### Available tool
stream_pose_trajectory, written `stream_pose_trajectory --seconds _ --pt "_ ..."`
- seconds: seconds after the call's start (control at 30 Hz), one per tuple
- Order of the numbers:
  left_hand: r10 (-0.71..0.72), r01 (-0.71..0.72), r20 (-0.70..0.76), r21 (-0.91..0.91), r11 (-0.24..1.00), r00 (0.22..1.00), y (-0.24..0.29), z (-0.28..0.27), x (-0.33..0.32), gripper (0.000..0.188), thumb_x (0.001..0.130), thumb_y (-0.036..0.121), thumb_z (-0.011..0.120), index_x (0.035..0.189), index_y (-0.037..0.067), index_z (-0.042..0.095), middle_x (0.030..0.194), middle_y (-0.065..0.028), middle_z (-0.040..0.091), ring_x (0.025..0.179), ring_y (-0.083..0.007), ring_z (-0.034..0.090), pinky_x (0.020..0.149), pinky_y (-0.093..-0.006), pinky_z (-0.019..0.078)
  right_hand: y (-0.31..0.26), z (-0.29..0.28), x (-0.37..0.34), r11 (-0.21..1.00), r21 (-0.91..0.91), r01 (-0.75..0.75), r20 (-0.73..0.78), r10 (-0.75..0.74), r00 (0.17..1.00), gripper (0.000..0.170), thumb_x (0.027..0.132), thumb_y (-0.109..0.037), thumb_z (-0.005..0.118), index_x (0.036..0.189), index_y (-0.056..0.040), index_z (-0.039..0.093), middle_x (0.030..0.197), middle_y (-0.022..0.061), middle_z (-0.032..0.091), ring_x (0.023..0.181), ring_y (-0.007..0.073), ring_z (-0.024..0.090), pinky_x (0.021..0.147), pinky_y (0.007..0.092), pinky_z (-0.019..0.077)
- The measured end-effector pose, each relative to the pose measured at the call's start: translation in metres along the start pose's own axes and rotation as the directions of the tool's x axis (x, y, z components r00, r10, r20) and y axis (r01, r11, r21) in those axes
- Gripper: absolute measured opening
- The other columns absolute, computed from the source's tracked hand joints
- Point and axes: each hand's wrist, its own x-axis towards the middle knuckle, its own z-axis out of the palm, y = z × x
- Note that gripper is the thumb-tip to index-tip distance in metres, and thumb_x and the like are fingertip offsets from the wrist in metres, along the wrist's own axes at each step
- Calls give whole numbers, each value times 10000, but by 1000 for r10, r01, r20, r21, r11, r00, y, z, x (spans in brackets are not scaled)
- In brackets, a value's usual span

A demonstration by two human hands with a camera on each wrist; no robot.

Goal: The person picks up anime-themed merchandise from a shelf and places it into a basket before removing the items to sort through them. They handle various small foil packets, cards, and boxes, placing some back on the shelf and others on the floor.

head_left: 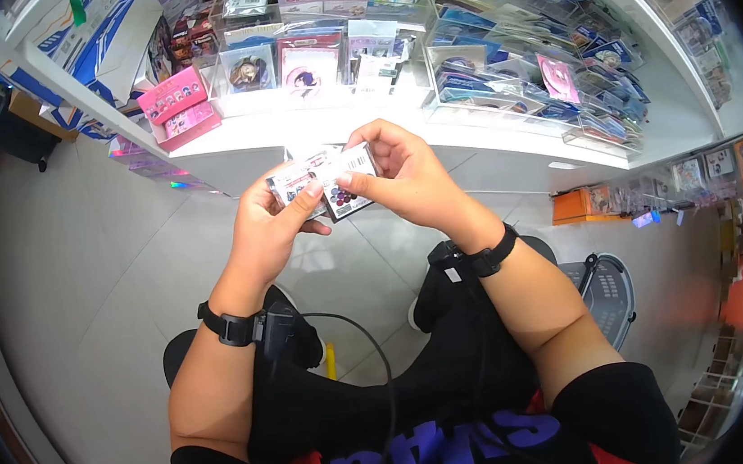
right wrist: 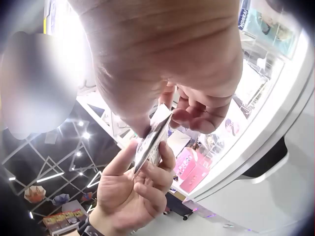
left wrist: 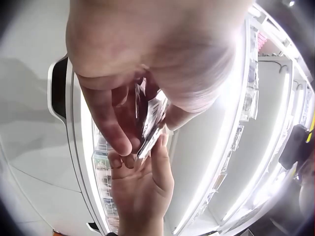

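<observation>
My left hand [head_left: 267, 218] pinches a flat printed packet [head_left: 287, 185] in clear wrap, thumb on its face and fingers behind. Overlapping it on the right is a second flat packet [head_left: 356, 167], white with a barcode, dark-edged, with a cluster of coloured dots low on its face. That one sits between the thumb and fingers of my right hand [head_left: 411, 178]. In the left wrist view the shiny wrapped packets [left wrist: 151, 115] appear nearly edge-on between both hands. The right wrist view likewise shows the stack [right wrist: 153, 140] from its side, held from both ends.
Beyond the hands, a white shelf [head_left: 288, 125] carries a pink box [head_left: 181, 107] and wrapped badge packs [head_left: 309, 68]. A clear bin [head_left: 504, 109] at right holds many flat packs. A grey plastic basket [head_left: 614, 297] stands by the right arm. A cable [head_left: 364, 332] hangs near the lap.
</observation>
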Motion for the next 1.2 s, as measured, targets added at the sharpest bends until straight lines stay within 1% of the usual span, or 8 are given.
stream_pose_trajectory --seconds 0.3,0.5,0.67,0.87,1.07,1.13,1.17,1.2 --pt "7 -8 -86 -10 1000 996 10 -4 25 397 1082 223 691 1389 -13 607 1154 -129 760 912 -203 774 704 -322 668 -67 -53 36 989 -131 63 -283 -98 954 331 995 -159 803 1200 -112 548 955 2 748 739 14 614 541 195 428" --pt "-27 21 -99 -59 998 995 9 -3 39 416 1122 285 593 1417 -8 596 1166 -139 760 917 -220 786 708 -333 670 -46 -69 52 992 96 77 -277 -47 960 239 1078 -149 656 1277 -123 525 1095 31 733 863 81 693 751 255 563" --pt "-29 21 -104 -80 997 994 5 -1 44 421 1131 296 549 1425 -3 585 1141 -130 764 894 -225 786 687 -354 675 -36 -69 46 999 19 -42 -258 46 965 211 1068 -145 537 1270 -98 571 1190 11 625 1125 119 618 984 342 526" --pt "-32 24 -97 -86 996 995 3 1 48 419 1132 295 537 1423 -3 587 1136 -131 765 906 -229 783 697 -364 674 -39 -67 48 998 1 -63 -163 63 985 286 1042 -89 676 1287 -79 529 1112 35 728 942 76 665 808 246 513" --pt "-46 38 -86 -91 995 995 5 -1 48 427 1136 290 532 1445 0 582 1179 -131 761 940 -227 785 722 -349 671 -101 -85 62 947 -274 166 -244 -236 941 566 987 -19 748 1511 20 538 1252 141 771 1110 150 720 989 296 558" --pt "-33 26 -71 -96 995 997 9 0 50 424 1135 289 537 1442 0 583 1180 -132 760 938 -225 786 721 -347 671 -128 -106 84 840 -478 255 -263 -415 871 468 997 -101 752 1435 18 638 1274 87 768 1092 94 697 860 263 522" --pt "-25 19 -63 -100 995 998 11 2 51 423 1134 288 539 1441 0 584 1181 -132 760 937 -223 786 720 -346 671 -139 -126 99 756 -615 224 -262 -465 846 431 973 -130 777 1377 -14 684 1206 55 776 1047 126 700 851 291 525" --pt "-26 19 -60 -108 994 998 13 3 51 428 1131 284 553 1448 -2 575 1182 -134 761 935 -223 786 718 -344 670 -147 -113 127 686 -576 446 -135 -617 775 290 926 -127 772 1194 -24 728 1050 150 774 987 300 740 883 413 568"
